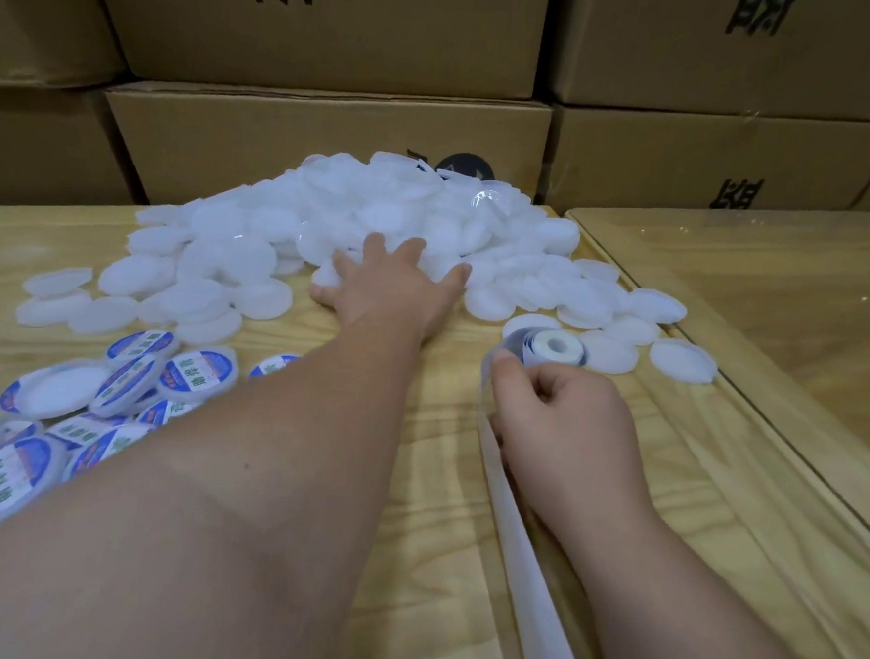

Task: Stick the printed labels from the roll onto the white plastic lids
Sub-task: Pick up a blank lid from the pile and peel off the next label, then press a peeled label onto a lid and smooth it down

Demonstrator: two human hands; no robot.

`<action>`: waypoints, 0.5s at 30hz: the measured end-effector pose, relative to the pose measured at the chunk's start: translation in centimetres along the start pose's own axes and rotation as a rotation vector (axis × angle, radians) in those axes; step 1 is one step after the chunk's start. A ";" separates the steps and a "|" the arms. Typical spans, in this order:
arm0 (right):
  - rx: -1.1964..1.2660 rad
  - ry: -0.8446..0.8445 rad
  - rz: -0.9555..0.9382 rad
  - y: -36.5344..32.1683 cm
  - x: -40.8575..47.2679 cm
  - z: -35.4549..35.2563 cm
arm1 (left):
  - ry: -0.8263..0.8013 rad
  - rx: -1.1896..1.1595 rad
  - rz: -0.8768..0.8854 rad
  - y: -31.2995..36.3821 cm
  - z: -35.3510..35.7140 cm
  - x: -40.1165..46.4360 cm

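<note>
A big heap of plain white plastic lids (379, 207) covers the far middle of the wooden table. My left hand (389, 285) reaches out flat to the heap's near edge, fingers spread and resting on lids. The label roll (555, 347) lies on the table to the right, and its white backing strip (525, 557) trails back toward me. My right hand (555, 420) sits just in front of the roll, fingers curled, pinching the strip near the roll. Lids with blue and white labels (109, 389) are piled at the near left, partly hidden by my left forearm.
The wooden table (432, 483) has a raised edge along its right side, and a second table with a glass top (785, 302) stands beyond it. Stacked cardboard boxes (322, 146) form a wall directly behind the heap.
</note>
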State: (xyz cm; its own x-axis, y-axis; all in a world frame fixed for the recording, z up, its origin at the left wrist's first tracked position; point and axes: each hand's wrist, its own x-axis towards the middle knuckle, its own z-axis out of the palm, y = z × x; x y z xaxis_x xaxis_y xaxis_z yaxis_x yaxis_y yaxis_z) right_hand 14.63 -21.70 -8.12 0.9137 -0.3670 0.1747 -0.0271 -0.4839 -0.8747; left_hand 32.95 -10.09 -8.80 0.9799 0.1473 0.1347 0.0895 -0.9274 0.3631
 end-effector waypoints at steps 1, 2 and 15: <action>-0.010 0.001 0.000 -0.1 0.0 -0.1 | 0.009 0.002 0.027 -0.1 0.1 -0.4; -0.020 0.000 0.000 -0.1 0.0 -0.1 | 0.015 0.002 0.053 -0.2 0.1 -0.9; -0.074 -0.101 0.054 -0.5 0.0 -1.0 | -0.113 -0.066 0.328 -1.6 -1.7 -10.6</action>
State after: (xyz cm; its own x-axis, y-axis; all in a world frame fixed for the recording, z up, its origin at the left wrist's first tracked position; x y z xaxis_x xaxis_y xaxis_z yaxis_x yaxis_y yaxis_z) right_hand 14.18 -22.24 -7.19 0.9462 -0.3137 0.0788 -0.1035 -0.5243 -0.8452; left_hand 22.08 -9.61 -9.25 0.9685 -0.1973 0.1521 -0.2414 -0.8942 0.3770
